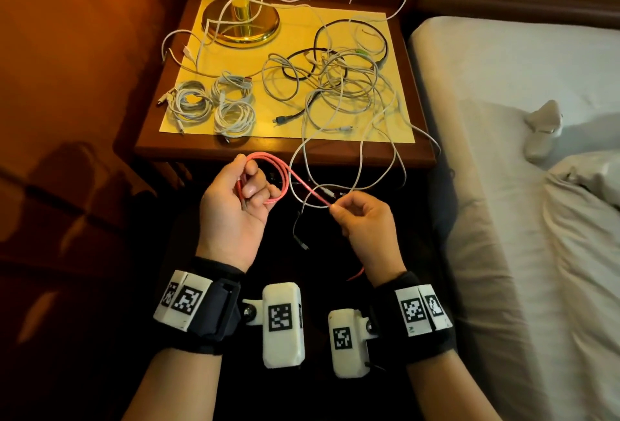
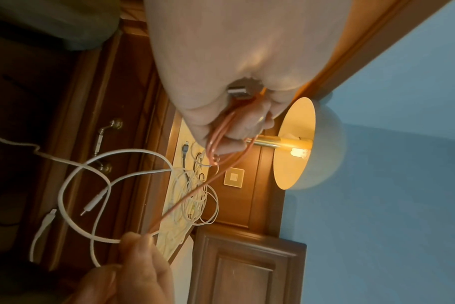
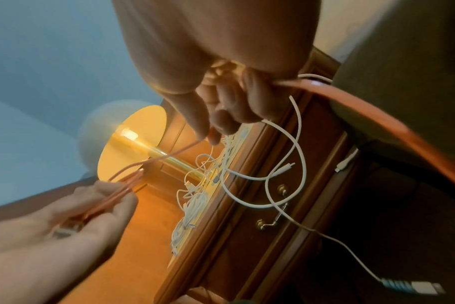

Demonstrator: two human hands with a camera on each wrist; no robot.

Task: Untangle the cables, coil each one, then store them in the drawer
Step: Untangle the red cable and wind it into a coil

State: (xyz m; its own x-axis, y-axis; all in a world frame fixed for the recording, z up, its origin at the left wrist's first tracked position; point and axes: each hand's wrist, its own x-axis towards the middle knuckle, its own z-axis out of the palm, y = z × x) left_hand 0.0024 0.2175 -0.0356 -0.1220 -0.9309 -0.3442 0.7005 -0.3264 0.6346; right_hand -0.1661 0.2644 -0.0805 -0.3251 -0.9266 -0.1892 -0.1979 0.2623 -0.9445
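My left hand [image 1: 243, 185] grips loops of a pink cable [image 1: 280, 174] in front of the nightstand; its USB plug [image 2: 238, 91] pokes from the palm. My right hand [image 1: 352, 210] pinches the same pink cable's [image 3: 169, 155] free run between thumb and fingertip, and the tail [image 3: 377, 115] trails past the wrist. A tangle of white and black cables [image 1: 339, 85] lies on the nightstand top [image 1: 419, 160], with white strands [image 1: 362, 172] hanging over its front edge. Three coiled white cables [image 1: 218, 103] lie at the front left. The drawer front with brass handle [image 3: 273, 221] is closed.
A brass lamp [image 1: 240, 22] stands at the back left of the nightstand on a yellow mat [image 1: 288, 14]. A bed with white sheets [image 1: 520, 185] runs along the right. Wood panelling rises at the left and behind.
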